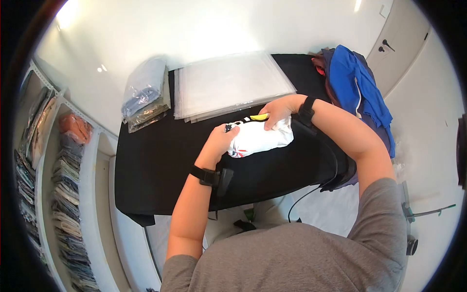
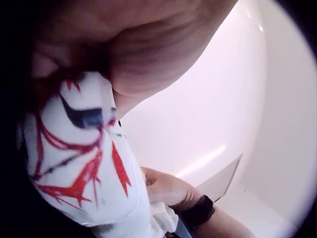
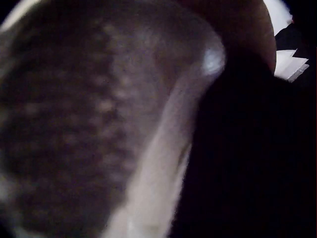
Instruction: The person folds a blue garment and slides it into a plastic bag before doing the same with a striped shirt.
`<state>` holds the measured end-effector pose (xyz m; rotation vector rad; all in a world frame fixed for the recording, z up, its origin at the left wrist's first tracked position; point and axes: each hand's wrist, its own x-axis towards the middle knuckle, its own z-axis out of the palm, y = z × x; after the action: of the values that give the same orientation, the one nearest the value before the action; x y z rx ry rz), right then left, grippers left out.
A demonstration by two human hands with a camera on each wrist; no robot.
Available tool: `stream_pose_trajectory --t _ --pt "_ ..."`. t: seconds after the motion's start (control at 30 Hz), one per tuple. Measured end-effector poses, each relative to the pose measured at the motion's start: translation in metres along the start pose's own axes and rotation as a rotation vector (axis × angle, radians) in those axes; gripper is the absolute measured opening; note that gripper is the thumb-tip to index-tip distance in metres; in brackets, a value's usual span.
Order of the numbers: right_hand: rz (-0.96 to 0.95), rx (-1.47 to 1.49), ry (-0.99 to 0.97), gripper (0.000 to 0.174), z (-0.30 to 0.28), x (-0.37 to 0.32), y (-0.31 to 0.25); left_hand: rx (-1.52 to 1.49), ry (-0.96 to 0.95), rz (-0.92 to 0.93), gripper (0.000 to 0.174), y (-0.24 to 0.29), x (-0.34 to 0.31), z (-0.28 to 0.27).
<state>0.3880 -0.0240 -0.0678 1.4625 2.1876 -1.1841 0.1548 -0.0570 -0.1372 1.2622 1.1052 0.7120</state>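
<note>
Both hands hold a white folded garment (image 1: 260, 138) over the black-covered table (image 1: 160, 180). At its left end my left hand (image 1: 221, 141) grips the cloth, thumb on top. The fingers of my right hand (image 1: 278, 111) curl over the far right edge, thumb pressing on the white fabric. A yellow and black strip (image 1: 258, 117) shows along the garment's far edge. In the left wrist view a red and dark print covers the garment's rounded end (image 2: 94, 158), just under the left hand (image 2: 148, 54). The right wrist view is dark and blurred.
Stacked clear plastic bags (image 1: 233, 85) lie at the table's back. Bagged folded clothes (image 1: 146, 92) sit at the back left. A heap with a blue garment (image 1: 357, 80) is at the right. Shelves of packed clothes (image 1: 70, 194) stand left; a black cable (image 1: 301, 197) hangs by the front edge.
</note>
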Motion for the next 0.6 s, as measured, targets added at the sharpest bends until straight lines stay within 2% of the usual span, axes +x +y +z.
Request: stream_pose_trajectory --t 0.13,0.17,0.2,0.27,0.3,0.33,0.4,0.53,0.6 --pt "-0.017 0.384 -0.158 0.036 0.027 -0.012 -0.005 0.074 0.011 0.008 0.029 0.022 -0.016 -0.011" --pt "-0.064 0.549 -0.208 0.03 0.042 -0.008 -0.001 0.001 -0.081 0.043 0.03 0.014 -0.013 -0.021" --pt "-0.06 0.563 -0.222 0.03 0.056 -0.012 -0.007 0.014 -0.12 0.049 0.03 0.014 -0.018 -0.026" --pt "-0.087 0.762 -0.12 0.029 0.083 -0.024 -0.021 0.005 0.041 0.184 0.033 0.003 -0.029 -0.035" --pt "-0.086 0.768 -0.062 0.029 0.092 -0.031 -0.025 -0.011 0.173 0.168 0.04 0.001 -0.043 -0.033" --pt "-0.087 0.776 -0.068 0.029 0.103 -0.032 -0.024 -0.007 0.173 0.158 0.04 -0.005 -0.056 -0.033" --pt "-0.105 1.037 0.153 0.029 0.121 -0.032 -0.021 -0.132 0.285 0.028 0.044 -0.017 -0.081 -0.034" --pt "-0.181 1.277 0.233 0.031 0.146 -0.035 -0.029 -0.396 0.039 -0.108 0.04 -0.026 -0.122 -0.013" --pt "-0.187 1.268 0.256 0.033 0.152 -0.038 -0.04 -0.503 -0.037 -0.119 0.037 -0.031 -0.122 0.0"
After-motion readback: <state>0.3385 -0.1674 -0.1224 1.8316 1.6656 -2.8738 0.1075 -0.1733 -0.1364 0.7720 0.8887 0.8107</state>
